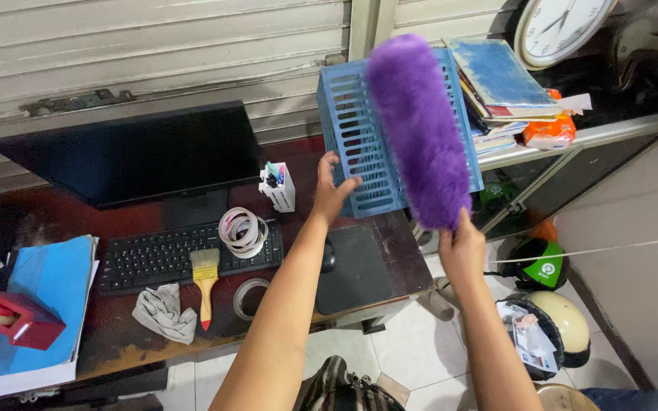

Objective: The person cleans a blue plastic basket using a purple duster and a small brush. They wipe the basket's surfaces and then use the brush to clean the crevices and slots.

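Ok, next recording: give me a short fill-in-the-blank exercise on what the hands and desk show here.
1. The right hand holds a fluffy duster whose colour is ____.
2. The left hand grips the edge of a blue slatted ____.
3. On the keyboard lies a paintbrush with a ____ handle.
4. Above the stacked books stands a round white ____.

Missing words: purple; basket; yellow; clock
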